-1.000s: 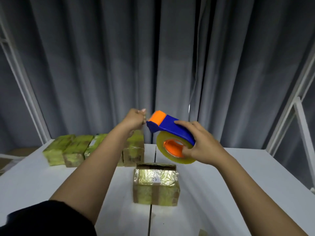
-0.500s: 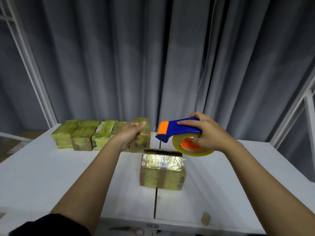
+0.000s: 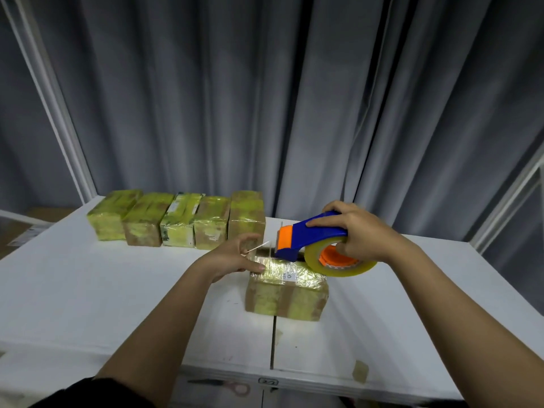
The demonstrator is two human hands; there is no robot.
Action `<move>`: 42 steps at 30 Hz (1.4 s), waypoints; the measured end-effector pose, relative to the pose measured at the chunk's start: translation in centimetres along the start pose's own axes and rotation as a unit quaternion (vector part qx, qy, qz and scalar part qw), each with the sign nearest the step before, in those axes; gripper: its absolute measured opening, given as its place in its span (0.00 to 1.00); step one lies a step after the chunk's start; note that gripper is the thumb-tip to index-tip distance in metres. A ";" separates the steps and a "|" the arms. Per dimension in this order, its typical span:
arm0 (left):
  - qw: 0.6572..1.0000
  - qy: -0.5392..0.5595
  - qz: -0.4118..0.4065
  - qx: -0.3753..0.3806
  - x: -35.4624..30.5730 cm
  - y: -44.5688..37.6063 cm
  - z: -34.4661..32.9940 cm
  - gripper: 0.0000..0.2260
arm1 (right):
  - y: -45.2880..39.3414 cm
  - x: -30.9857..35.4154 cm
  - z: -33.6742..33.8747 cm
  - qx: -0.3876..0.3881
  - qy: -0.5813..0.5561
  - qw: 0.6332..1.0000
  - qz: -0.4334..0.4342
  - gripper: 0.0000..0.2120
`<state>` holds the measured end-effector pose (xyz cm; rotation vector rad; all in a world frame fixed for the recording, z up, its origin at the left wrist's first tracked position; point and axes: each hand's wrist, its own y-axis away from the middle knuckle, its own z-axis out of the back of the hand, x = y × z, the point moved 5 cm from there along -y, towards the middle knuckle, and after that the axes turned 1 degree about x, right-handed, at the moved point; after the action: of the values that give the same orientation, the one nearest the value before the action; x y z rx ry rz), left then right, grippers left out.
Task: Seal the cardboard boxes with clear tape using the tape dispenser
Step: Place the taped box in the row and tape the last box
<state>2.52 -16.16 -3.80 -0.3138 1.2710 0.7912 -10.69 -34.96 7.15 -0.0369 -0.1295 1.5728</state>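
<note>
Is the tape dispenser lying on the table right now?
No, the right hand holds the tape dispenser in the air above the cardboard box, off the table.

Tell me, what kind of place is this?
Probably a small packing station: a white table holds a row of taped boxes, grey curtains hang behind, and the right hand holds a tape dispenser.

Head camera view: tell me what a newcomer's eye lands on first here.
First comes the blue and orange tape dispenser with its roll of clear tape, gripped by the right hand just above the tape-wrapped cardboard box at the middle of the white table. The left hand pinches the tape's free end at that box's far left corner. A row of five yellowish taped boxes lines the table's far edge.
</note>
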 end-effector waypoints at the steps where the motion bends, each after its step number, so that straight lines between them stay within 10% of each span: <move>1: 1.000 -0.023 -0.006 0.002 0.0 -0.3 0.0 0.33 | -0.1 0.0 -0.2 0.004 0.004 1.000 0.000 0.30; 8: 0.996 -0.077 -0.009 -0.036 1.0 -1.5 0.1 0.17 | -1.2 0.4 -0.5 -0.002 -0.008 1.000 0.007 0.29; 22: 0.999 0.004 0.047 0.010 2.5 -1.3 0.9 0.23 | -2.8 0.3 -3.6 0.023 0.002 1.000 0.001 0.29; 27: 0.990 0.118 0.054 -0.055 2.6 -1.2 2.5 0.08 | -3.1 0.4 -3.7 0.032 0.003 0.999 0.000 0.30; 42: 0.970 0.154 0.081 -0.168 6.6 -1.4 1.6 0.08 | -3.7 0.6 -3.9 0.055 0.005 0.998 0.005 0.31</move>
<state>5.13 -13.79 -9.78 -0.6313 1.4644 1.1346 -6.59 -34.15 3.69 0.0411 -0.0339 1.5868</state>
